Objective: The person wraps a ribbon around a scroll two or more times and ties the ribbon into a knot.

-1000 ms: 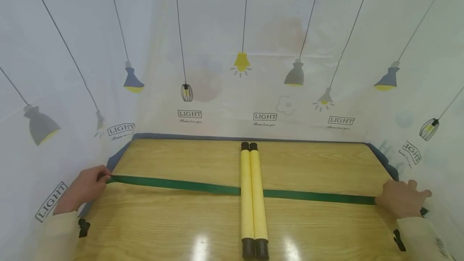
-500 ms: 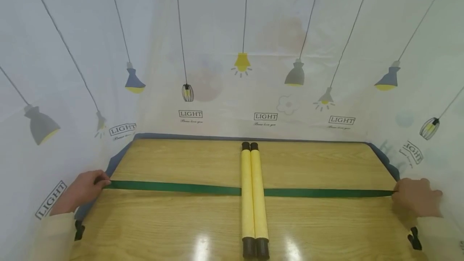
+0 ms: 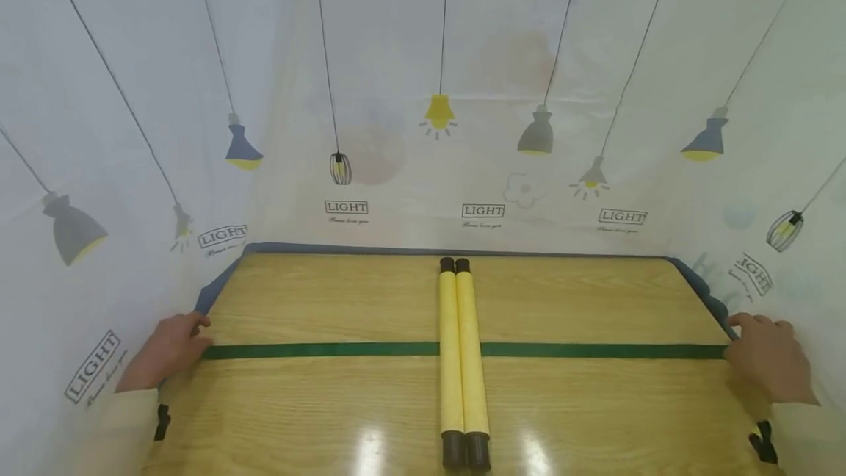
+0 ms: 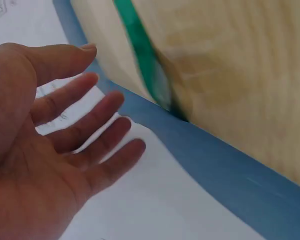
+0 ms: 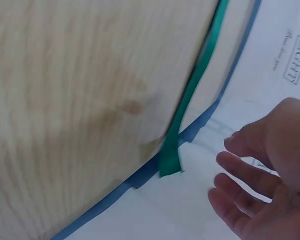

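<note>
Released by the left hand [image 3: 170,350] and right hand [image 3: 772,355], the green ribbon [image 3: 324,350] now lies straighter across the table [image 3: 297,410], passing under two yellow tubes [image 3: 452,358]. Both hands are empty, fingers relaxed, near its ends; the right end hangs past the table's edge.

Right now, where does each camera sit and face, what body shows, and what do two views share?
Left wrist: on that wrist, facing the left edge of the table; left fingers show.
Right wrist: likewise, facing the right edge; right fingers show.
Head: worn there, facing forward and down over the table; left fingers, right fingers and sleeves show.
Both wrist views share the green strip.
</note>
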A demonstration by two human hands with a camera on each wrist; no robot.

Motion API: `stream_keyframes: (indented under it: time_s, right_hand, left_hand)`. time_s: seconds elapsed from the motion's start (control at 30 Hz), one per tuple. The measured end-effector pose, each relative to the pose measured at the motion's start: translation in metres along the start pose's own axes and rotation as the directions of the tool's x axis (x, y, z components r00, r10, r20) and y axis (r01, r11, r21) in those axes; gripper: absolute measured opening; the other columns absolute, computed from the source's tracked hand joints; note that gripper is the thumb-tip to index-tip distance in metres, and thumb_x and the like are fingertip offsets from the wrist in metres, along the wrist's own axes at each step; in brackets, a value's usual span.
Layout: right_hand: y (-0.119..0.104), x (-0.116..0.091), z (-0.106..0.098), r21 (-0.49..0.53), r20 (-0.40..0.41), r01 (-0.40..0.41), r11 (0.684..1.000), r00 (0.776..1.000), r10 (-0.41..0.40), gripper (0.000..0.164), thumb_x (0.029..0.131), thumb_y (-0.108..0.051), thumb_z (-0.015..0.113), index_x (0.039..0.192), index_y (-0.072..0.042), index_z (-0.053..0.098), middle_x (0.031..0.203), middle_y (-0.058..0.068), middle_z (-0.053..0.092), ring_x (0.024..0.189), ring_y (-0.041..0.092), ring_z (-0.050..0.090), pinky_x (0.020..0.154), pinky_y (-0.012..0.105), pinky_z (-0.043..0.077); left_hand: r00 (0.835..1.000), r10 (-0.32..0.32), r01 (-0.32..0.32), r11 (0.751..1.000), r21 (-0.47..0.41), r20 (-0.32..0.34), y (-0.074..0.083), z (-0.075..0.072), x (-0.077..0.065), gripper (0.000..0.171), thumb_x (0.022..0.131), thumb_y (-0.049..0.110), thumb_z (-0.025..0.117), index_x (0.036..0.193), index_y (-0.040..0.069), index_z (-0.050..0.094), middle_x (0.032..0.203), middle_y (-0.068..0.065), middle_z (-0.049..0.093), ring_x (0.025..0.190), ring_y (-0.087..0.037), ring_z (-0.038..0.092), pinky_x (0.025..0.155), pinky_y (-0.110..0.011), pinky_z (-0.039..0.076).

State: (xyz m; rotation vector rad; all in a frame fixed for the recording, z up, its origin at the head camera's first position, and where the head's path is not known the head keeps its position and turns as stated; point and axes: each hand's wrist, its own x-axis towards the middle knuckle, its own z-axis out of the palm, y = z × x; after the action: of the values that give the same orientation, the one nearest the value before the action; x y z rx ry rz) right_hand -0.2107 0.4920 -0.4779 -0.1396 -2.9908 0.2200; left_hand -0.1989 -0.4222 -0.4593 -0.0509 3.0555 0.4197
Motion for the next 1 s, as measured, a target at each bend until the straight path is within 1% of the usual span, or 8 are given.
stream_keyframes:
  time_s: [0.07,0.17,0.3,0.5,0.67,0.83,0.93,1.0]
  right_hand:
    - [-0.006,0.001,-0.004,0.044,0.021,0.021,0.999,1.0,-0.022,0.04,0.083,-0.008,0.056,0.114,0.018,0.055,0.104,0.04,0.055,0.094,0.059,0.045,0.077,0.064,0.04]
    - [-0.021,0.0,-0.012,0.126,0.116,0.021,0.992,0.993,-0.036,0.044,0.093,-0.018,0.052,0.117,0.019,0.054,0.105,0.038,0.058,0.09,0.052,0.055,0.07,0.057,0.047]
    - [-0.046,-0.002,-0.016,0.2,0.202,0.035,0.979,0.976,-0.076,0.052,0.099,-0.032,0.05,0.113,0.017,0.057,0.101,0.032,0.063,0.081,0.041,0.062,0.063,0.049,0.051]
    - [-0.084,-0.003,-0.004,0.247,0.29,0.017,0.969,0.953,-0.091,0.058,0.101,-0.043,0.049,0.104,0.013,0.065,0.078,0.008,0.067,0.067,0.021,0.061,0.062,0.041,0.051]
    - [-0.111,-0.007,0.0,0.301,0.396,-0.046,0.953,0.915,-0.08,0.054,0.102,-0.045,0.046,0.084,0.001,0.07,0.058,-0.001,0.055,0.054,0.014,0.051,0.054,0.031,0.043]
    - [-0.13,-0.011,0.004,0.384,0.476,-0.148,0.912,0.878,-0.057,0.055,0.102,-0.043,0.046,0.068,-0.004,0.067,0.055,-0.001,0.056,0.048,0.01,0.051,0.048,0.025,0.044]
    - [-0.136,-0.011,0.009,0.401,0.515,-0.209,0.892,0.857,-0.031,0.057,0.102,-0.045,0.046,0.07,-0.003,0.068,0.056,0.0,0.059,0.047,0.007,0.052,0.046,0.022,0.044]
    - [-0.138,-0.011,0.012,0.405,0.538,-0.248,0.88,0.843,-0.01,0.058,0.102,-0.046,0.046,0.07,-0.003,0.067,0.055,-0.001,0.058,0.044,0.006,0.049,0.044,0.02,0.042]
  left_hand:
    - [0.999,-0.001,0.001,1.0,-0.008,-0.036,0.009,0.001,-0.001,0.044,0.092,0.018,0.065,0.121,-0.014,0.054,0.11,-0.036,0.055,0.101,-0.049,0.052,0.081,-0.057,0.047]
    - [0.995,0.034,-0.038,0.999,-0.038,-0.095,0.029,0.003,-0.002,0.044,0.093,0.022,0.064,0.117,-0.014,0.056,0.109,-0.035,0.055,0.099,-0.048,0.052,0.08,-0.057,0.047]
    - [0.988,0.079,-0.093,0.991,-0.1,-0.13,0.065,0.014,-0.001,0.037,0.096,0.029,0.061,0.1,-0.008,0.06,0.093,-0.023,0.061,0.082,-0.035,0.057,0.07,-0.048,0.048]
    - [1.0,-0.008,0.004,0.975,-0.222,-0.019,0.135,0.045,-0.001,0.045,0.098,0.047,0.055,0.075,0.008,0.057,0.066,-0.003,0.053,0.057,-0.016,0.047,0.052,-0.03,0.04]
    - [0.999,-0.009,0.024,0.951,-0.309,0.05,0.186,0.067,-0.004,0.059,0.096,0.052,0.055,0.052,0.015,0.043,0.046,0.005,0.035,0.041,-0.01,0.029,0.042,-0.024,0.028]
    - [0.992,0.018,0.03,0.931,-0.364,0.127,0.217,0.082,-0.003,0.066,0.096,0.056,0.053,0.044,0.017,0.04,0.038,0.006,0.033,0.033,-0.009,0.027,0.037,-0.024,0.028]
    - [0.987,0.009,0.048,0.936,-0.349,0.159,0.227,0.089,0.0,0.069,0.096,0.059,0.051,0.042,0.017,0.044,0.036,0.005,0.036,0.03,-0.009,0.03,0.036,-0.023,0.028]
    - [0.986,-0.016,0.067,0.95,-0.304,0.166,0.232,0.091,0.002,0.07,0.096,0.06,0.05,0.042,0.016,0.048,0.035,0.004,0.038,0.029,-0.008,0.031,0.034,-0.022,0.024]
